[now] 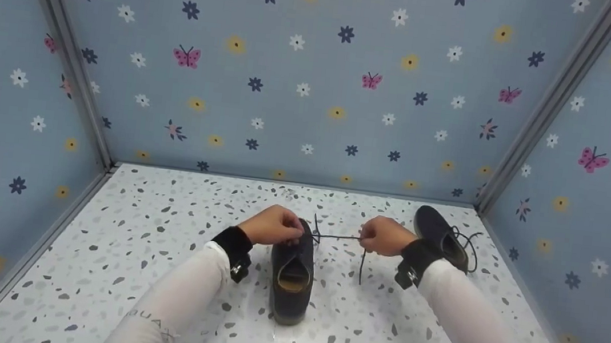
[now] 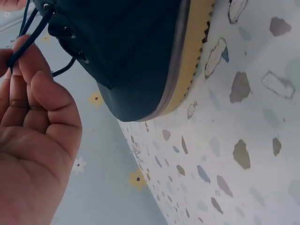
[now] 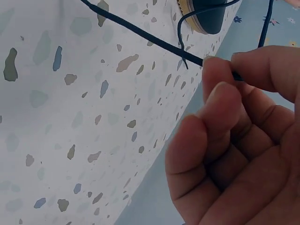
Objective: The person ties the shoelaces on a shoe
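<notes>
A dark lace-up shoe [image 1: 288,305] with a tan sole stands on the table, toe pointing away from me. My left hand [image 1: 275,225] is over its front part, pinching a dark shoelace [image 2: 32,41] between thumb and fingers beside the eyelets. Off to the shoe's right, my right hand [image 1: 387,237] pinches another stretch of shoelace [image 1: 339,237] between thumb and forefinger. That stretch runs straight and taut from the shoe, and its loose end hangs below the right hand. In the right wrist view the lace [image 3: 145,36] crosses above the speckled surface.
A second dark shoe [image 1: 431,223] with loose looping laces [image 1: 472,245] lies at the back right, just beyond my right wrist. Flower-patterned panels [image 1: 304,79] close off the back and both sides of the speckled white table [image 1: 165,293].
</notes>
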Available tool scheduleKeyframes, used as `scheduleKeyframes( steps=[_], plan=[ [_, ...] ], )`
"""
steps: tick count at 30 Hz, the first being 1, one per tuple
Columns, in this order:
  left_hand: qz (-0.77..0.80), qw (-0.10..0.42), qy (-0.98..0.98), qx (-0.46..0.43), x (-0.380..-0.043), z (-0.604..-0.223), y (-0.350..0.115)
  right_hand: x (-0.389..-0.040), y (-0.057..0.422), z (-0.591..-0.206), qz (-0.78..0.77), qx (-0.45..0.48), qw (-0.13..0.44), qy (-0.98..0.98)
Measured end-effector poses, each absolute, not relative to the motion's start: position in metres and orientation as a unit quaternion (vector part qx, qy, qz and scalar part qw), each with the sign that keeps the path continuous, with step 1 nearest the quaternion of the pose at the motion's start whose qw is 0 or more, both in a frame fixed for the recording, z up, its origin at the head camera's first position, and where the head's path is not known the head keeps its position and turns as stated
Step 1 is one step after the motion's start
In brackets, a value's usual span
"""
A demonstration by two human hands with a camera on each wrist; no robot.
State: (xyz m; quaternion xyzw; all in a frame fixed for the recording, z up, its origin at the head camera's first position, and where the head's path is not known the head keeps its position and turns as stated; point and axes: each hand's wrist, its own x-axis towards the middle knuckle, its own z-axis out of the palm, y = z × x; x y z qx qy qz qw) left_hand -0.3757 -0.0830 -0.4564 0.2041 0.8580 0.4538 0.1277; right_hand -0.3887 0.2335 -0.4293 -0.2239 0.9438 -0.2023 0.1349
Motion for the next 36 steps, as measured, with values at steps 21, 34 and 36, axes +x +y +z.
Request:
scheduleKeyframes(
  steps=[21, 34, 36],
  plan=[
    [0.381, 0.097, 0.892, 0.225, -0.376, -0.457, -0.091, -0.383, 0.232, -0.407, -0.299, -0.26, 0.136, 0.908],
    [0.418, 0.087, 0.882, 0.199, -0.376, -0.466, -0.081, -0.37, 0.212, -0.404, -0.443, -0.256, 0.106, 0.853],
    [0.419, 0.088, 0.882, 0.194, -0.376, -0.467, -0.08, -0.366, 0.208, -0.404, -0.458, -0.258, 0.1, 0.845]
  ],
)
